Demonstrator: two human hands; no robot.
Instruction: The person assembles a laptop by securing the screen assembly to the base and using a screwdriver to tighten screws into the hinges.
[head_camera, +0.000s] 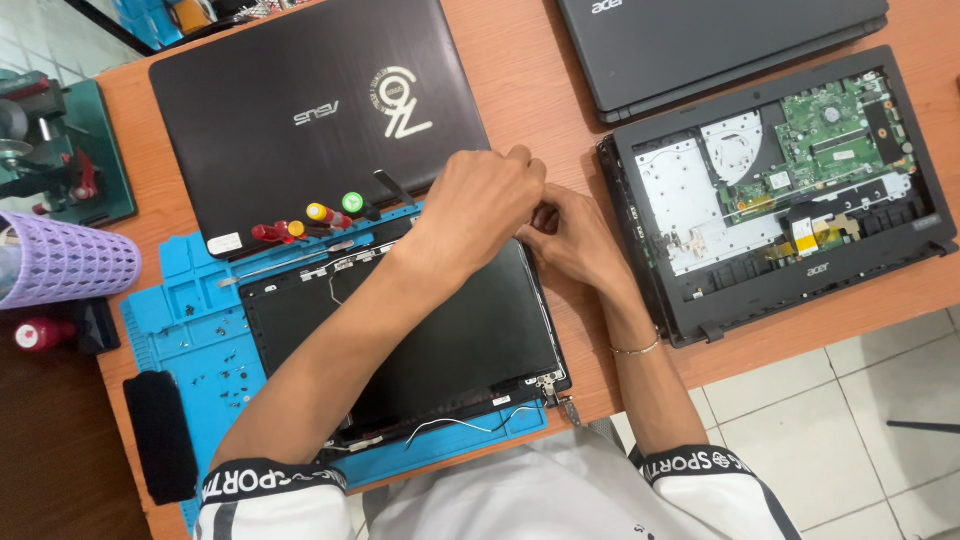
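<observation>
Black and glossy, the laptop screen panel is lying flat on the blue repair mat, its long axis running left to right. Both hands are meeting at the panel's far right corner: the left hand is curling over that corner, fingers bunched, while the right hand is pinching something small beside it; what, I cannot tell. Right of the panel, bare desk is leaving a narrow gap before the opened laptop chassis.
</observation>
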